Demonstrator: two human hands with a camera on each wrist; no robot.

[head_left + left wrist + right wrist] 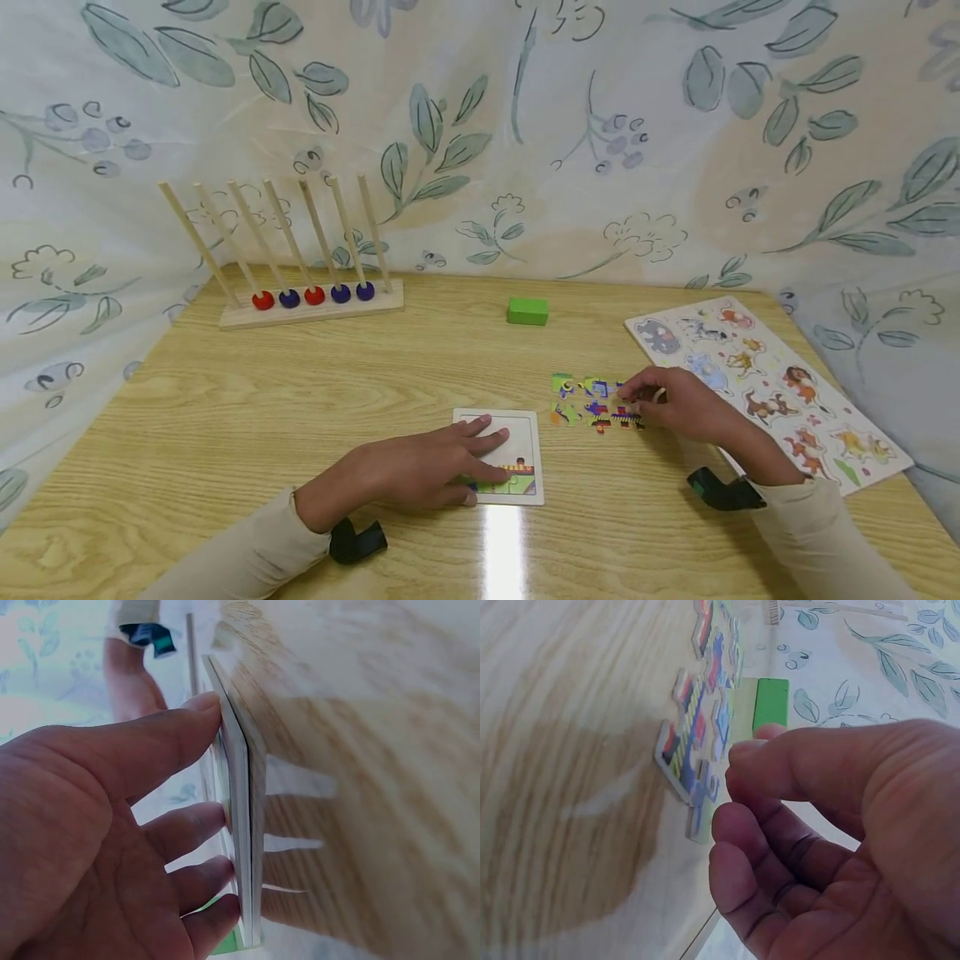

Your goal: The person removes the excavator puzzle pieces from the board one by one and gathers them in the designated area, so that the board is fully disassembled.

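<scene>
My left hand (431, 462) lies across a small white puzzle tray (534, 446), its fingers spread over the board. A few joined puzzle pieces (525, 485) with a green strip fill the tray's lower part. The left wrist view shows the thumb and fingertips touching the tray (238, 761) from above. My right hand (682, 404) is over the right end of several loose, colourful jigsaw pieces (597, 408). In the right wrist view its fingers are loosely bent beside the pieces (697, 724), and no piece shows between the visible fingertips.
A green block (528, 312) stands behind the loose pieces. At the back left is a wooden peg stand (322, 312) with red and blue beads. An animal puzzle board (772, 400) lies at the right, close to my right forearm. A patterned cloth hangs behind the table.
</scene>
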